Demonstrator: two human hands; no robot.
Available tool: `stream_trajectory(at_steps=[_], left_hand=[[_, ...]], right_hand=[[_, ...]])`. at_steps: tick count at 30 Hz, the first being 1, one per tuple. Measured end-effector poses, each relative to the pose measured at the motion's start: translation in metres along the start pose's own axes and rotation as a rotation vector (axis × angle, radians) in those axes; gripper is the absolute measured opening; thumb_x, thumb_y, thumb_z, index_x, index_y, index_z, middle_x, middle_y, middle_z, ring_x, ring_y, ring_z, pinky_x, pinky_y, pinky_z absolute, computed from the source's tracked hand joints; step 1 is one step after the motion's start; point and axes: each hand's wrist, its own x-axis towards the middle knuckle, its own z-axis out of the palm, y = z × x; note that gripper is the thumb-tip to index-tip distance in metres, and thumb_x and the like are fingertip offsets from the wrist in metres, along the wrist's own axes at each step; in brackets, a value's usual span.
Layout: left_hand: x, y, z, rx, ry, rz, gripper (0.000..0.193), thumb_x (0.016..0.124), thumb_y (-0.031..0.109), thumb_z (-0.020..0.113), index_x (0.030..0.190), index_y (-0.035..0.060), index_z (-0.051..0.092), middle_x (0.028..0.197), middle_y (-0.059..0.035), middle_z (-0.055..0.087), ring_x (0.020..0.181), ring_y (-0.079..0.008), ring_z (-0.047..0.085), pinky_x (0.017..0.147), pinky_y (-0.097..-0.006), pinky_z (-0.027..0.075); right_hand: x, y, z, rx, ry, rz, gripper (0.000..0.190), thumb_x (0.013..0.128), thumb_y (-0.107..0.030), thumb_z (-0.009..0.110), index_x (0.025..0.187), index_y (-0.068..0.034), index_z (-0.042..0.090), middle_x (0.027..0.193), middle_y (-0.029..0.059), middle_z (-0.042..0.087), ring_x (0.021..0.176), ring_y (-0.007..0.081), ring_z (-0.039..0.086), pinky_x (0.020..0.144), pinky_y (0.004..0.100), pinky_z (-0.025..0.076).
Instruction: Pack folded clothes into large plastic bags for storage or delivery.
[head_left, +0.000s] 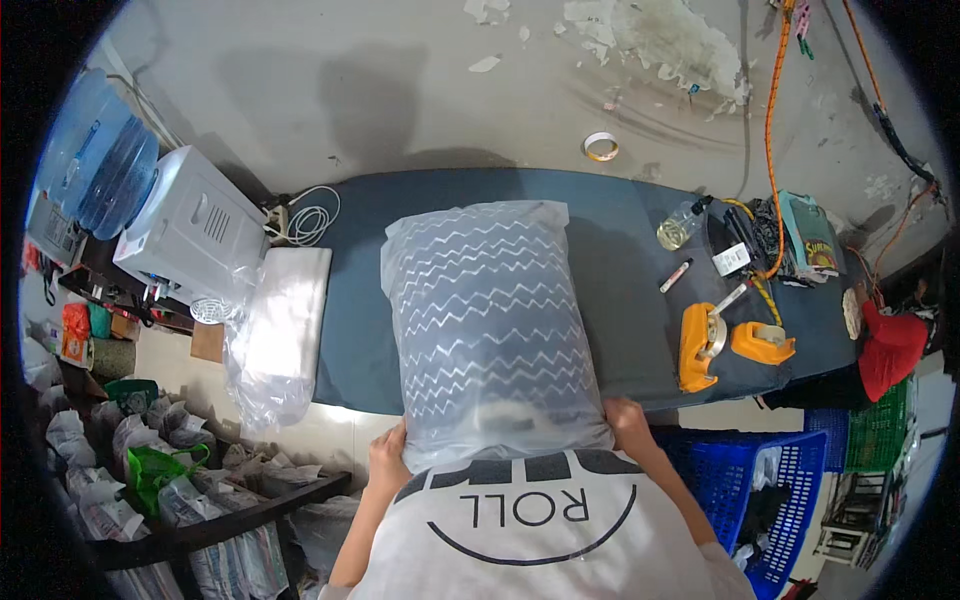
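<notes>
A large translucent plastic bag (491, 315) lies on the blue-grey covered table (622, 300) right in front of me. Through its film shows a dark folded item with white zigzag lines. My left hand (388, 454) grips the bag's near left corner at the table's front edge. At the near right corner, my right hand (627, 426) pinches the film in the same way. The bag's near edge rests close against my white printed shirt (540, 525).
Two orange tape dispensers (697, 349), a marker (676, 276) and a clear bottle (679, 227) stand to the right. Flat plastic bags (289, 322) lie left beside a water dispenser (195, 217). A blue basket (780, 495) is below right. A person in red (892, 345) is at far right.
</notes>
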Motion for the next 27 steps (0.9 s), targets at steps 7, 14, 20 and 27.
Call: stream_trajectory(at_steps=[7,14,20,27], left_hand=[[0.007,-0.018,0.025,-0.068,0.207,-0.063,0.052,0.07,0.008,0.069,0.121,-0.0011,0.06,0.091,-0.0208,0.069,0.087,-0.0343,0.068,0.078,-0.038,0.053],[0.012,-0.096,0.096,-0.824,0.037,-0.66,0.043,0.081,0.008,0.062,0.123,-0.0034,0.057,0.116,-0.0149,0.066,0.101,-0.0176,0.063,0.086,-0.0315,0.05],[-0.009,-0.12,0.153,-1.057,-0.178,-0.738,0.044,0.082,0.009,0.062,0.123,-0.0037,0.057,0.116,-0.0156,0.065,0.101,-0.0173,0.062,0.087,-0.0318,0.049],[-0.022,-0.086,0.119,-0.817,-0.222,-0.61,0.044,0.083,0.009,0.062,0.124,-0.0041,0.056,0.116,-0.0165,0.065,0.102,-0.0169,0.061,0.087,-0.0321,0.049]], right_hand=[[-0.011,0.03,0.03,0.109,0.142,0.141,0.037,0.066,-0.005,0.071,0.101,0.002,0.063,0.089,0.0205,0.067,0.086,0.0368,0.066,0.076,0.0428,0.053],[-0.023,0.084,0.093,0.124,0.185,0.339,0.028,0.08,-0.007,0.061,0.107,-0.002,0.066,0.096,0.0186,0.069,0.087,0.0336,0.067,0.075,0.0398,0.053],[-0.088,0.14,0.209,0.964,0.187,0.828,0.033,0.09,-0.016,0.055,0.121,-0.005,0.061,0.118,0.0112,0.064,0.104,0.0211,0.062,0.088,0.0355,0.05],[-0.077,0.111,0.163,1.33,0.206,0.997,0.038,0.094,-0.019,0.052,0.13,-0.005,0.051,0.125,0.01,0.059,0.112,0.0218,0.056,0.092,0.0383,0.048]])
